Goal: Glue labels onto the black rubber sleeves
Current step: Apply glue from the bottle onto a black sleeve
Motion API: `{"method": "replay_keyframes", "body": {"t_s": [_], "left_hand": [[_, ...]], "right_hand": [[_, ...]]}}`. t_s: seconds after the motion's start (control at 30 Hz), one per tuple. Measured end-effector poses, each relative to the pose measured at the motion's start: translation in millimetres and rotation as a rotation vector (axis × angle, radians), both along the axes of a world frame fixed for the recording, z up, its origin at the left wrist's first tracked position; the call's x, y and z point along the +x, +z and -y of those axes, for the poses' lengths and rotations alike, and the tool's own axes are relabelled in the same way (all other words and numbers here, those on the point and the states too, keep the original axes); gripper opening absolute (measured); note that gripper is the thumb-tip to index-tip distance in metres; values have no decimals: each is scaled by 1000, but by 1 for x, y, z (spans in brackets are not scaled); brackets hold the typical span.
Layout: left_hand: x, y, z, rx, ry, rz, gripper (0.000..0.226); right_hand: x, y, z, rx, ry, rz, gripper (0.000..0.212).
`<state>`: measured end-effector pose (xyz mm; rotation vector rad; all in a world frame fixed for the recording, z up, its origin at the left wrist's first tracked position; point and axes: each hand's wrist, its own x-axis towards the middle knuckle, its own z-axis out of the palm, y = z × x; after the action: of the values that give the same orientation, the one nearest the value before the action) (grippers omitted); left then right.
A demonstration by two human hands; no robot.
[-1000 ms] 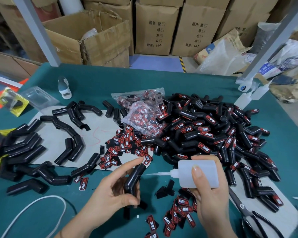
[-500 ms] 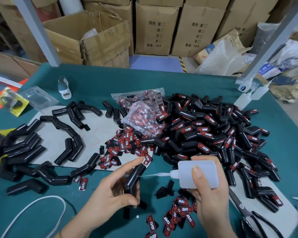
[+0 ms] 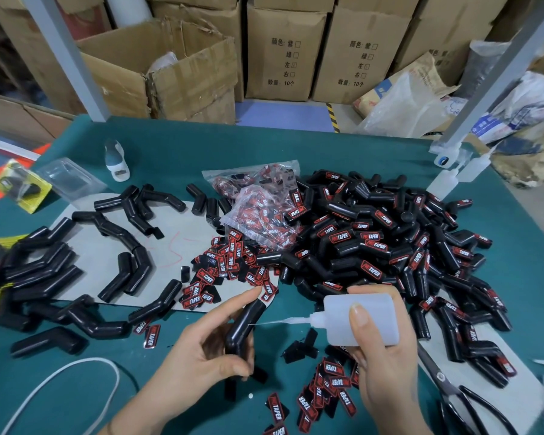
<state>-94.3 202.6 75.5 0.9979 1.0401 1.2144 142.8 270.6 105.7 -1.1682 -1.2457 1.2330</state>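
Entry, head view only. My left hand (image 3: 201,346) holds one bent black rubber sleeve (image 3: 244,324) above the green table (image 3: 176,152), thumb low on the bend, forefinger stretched along the upper leg, other fingers curled behind it. My right hand (image 3: 387,356) is wrapped round the translucent glue bottle (image 3: 361,318), thumb flat on its near face, bottle lying sideways with the thin nozzle (image 3: 283,322) pointing left; its tip appears to touch the sleeve's side near the bend, though I cannot tell whether glue is coming out. Judgement: glue application step, label not yet picked. Loose red-and-black labels (image 3: 324,387) lie scattered just below and between the hands; more lie on the grey board (image 3: 182,233) beside the bag of labels (image 3: 258,211). Unlabelled sleeves (image 3: 44,277) are to the left, the labelled pile (image 3: 374,246) to the right, so the job looks well advanced but not finished. Risks from here: thumb pressure on the soft bottle could overdose the spot, and excess would run toward my forefinger or drip onto the labels underneath, sticking them to the table. The sleeve is curved and slick-looking; a bead placed on the bend instead of the flat leg may leave the label lifting at its ends. The nozzle could drag a string of glue when withdrawn. Scissors (image 3: 471,400) lie near my right wrist; setting the bottle down blind might knock them.
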Motion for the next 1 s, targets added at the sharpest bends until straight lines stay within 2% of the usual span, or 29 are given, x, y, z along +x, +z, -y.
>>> {"method": "replay_keyframes", "body": {"t_s": [1.0], "left_hand": [[-1, 1, 1, 22, -17, -28, 86]], "right_hand": [[0, 2, -1, -2, 3, -37, 57]]}}
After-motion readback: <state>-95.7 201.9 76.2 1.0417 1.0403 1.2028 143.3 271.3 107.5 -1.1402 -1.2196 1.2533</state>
